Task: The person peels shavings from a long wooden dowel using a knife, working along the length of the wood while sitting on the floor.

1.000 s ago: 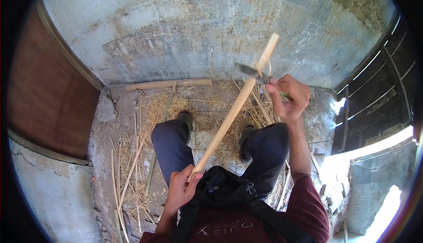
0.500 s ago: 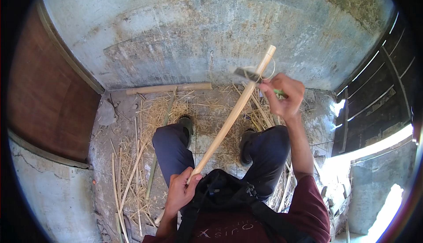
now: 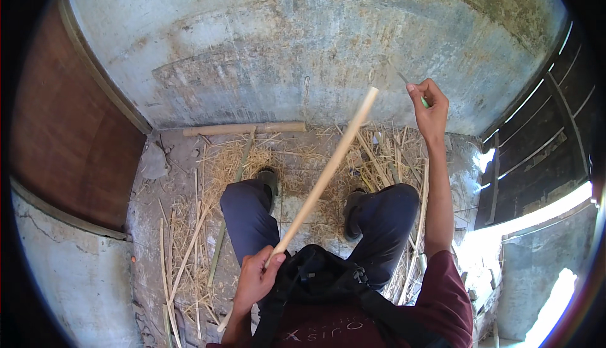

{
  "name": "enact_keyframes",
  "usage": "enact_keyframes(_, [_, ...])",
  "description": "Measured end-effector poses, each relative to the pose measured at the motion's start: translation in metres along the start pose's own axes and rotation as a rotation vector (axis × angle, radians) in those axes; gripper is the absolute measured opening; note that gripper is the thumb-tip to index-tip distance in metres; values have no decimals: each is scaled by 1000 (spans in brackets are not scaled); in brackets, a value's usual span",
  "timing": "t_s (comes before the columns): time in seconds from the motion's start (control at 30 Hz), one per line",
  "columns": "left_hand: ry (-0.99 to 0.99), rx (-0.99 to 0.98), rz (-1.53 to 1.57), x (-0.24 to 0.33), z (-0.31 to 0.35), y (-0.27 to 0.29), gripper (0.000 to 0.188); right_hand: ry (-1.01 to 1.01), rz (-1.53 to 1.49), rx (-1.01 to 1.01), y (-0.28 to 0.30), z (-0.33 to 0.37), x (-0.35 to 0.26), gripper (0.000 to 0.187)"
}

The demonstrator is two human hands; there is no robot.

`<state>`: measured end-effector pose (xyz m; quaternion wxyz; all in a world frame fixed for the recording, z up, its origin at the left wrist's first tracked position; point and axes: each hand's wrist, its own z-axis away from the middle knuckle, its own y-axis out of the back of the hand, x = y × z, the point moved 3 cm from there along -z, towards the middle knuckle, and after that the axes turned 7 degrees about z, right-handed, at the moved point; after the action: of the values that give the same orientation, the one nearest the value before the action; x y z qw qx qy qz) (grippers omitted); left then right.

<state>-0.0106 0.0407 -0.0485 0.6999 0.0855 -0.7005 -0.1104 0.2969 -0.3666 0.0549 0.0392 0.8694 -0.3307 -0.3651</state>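
A pale, peeled bamboo or wooden stick (image 3: 329, 169) slants up and away from my lap, its far end free in the air. My left hand (image 3: 256, 278) is closed round the near end of it, by the black bag (image 3: 312, 271) at my waist. Beyond the stick's far end and to its right, my right hand (image 3: 432, 111) is raised, gripping a knife (image 3: 402, 76) by its green handle. The thin-looking blade points up and left, apart from the stick. Most of the handle is hidden in my fingers.
Curly shavings (image 3: 221, 162) and long split strips (image 3: 189, 247) litter the floor around my feet. A bamboo pole (image 3: 246, 128) lies along the foot of the stained wall (image 3: 303, 45). Left stands a brown wooden panel (image 3: 76, 127); right, a dark slatted one (image 3: 536, 140).
My right hand with the knife has moved up and right, off the stick. The thin curled shaving by the blade no longer shows there. The stick's far end has dropped slightly left.
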Motion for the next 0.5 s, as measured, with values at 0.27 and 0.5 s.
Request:
enact_keyframes(0.27, [24,118,11,-5,-13,0,39,-200,266,-332,9,26,2,25])
enact_keyframes(0.5, [2,111,-39,0,-19,-8,35,-146,-260,-139,0,64,-67,15])
